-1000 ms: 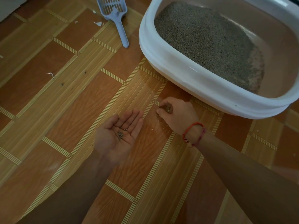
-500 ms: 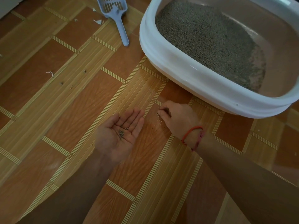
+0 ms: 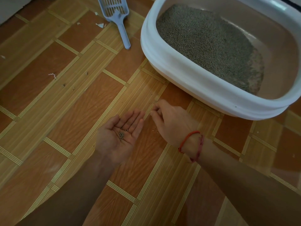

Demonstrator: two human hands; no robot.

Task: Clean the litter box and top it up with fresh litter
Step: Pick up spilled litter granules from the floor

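The white litter box (image 3: 195, 75) stands on the floor at upper right, with grey litter (image 3: 203, 41) heaped toward its left side and bare bottom at the right. My left hand (image 3: 112, 144) lies palm up and flat, a small cluster of litter grains (image 3: 121, 135) resting on the palm. My right hand (image 3: 171, 123), with red threads round the wrist, hovers just right of the left fingertips, its fingertips pinched together; what they pinch is hidden. A few pale spilled grains (image 3: 154, 130) lie on the floor under it.
A blue slotted litter scoop (image 3: 121, 25) lies on the floor left of the box, handle toward me. Small white scraps (image 3: 100, 25) and dark specks (image 3: 64, 85) dot the patterned wood-look floor (image 3: 65, 111).
My right hand has lifted from the floor near the box and moved left, close to the left hand's fingertips. The left hand has stayed palm up with its grains.
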